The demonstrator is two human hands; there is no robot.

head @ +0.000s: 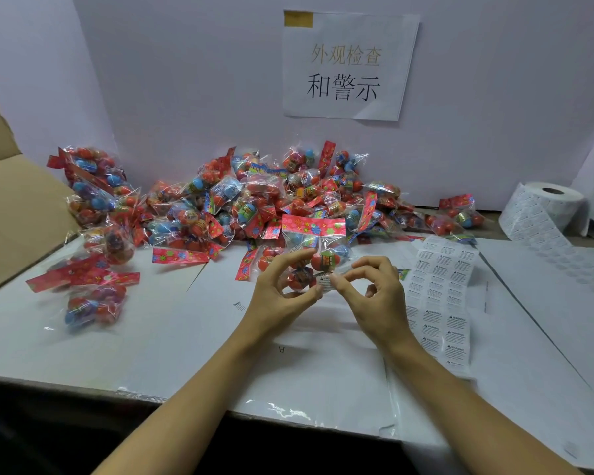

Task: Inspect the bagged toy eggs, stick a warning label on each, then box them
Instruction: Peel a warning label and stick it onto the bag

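My left hand (pixel 282 289) grips a clear bag of toy eggs (pixel 314 250) with a red flowered header, held upright over the middle of the table. My right hand (pixel 371 293) pinches a small white warning label (pixel 324 282) against the bag's lower front. A strip of warning labels (pixel 439 296) lies flat just right of my right hand. Behind the hands a big pile of bagged eggs (pixel 254 200) spreads along the wall.
A label roll (pixel 546 204) stands at the back right, its web trailing over the table. An open cardboard box (pixel 11 207) sits at the left edge, with a few bags (pixel 90 299) beside it. A paper sign (pixel 348 65) hangs on the wall.
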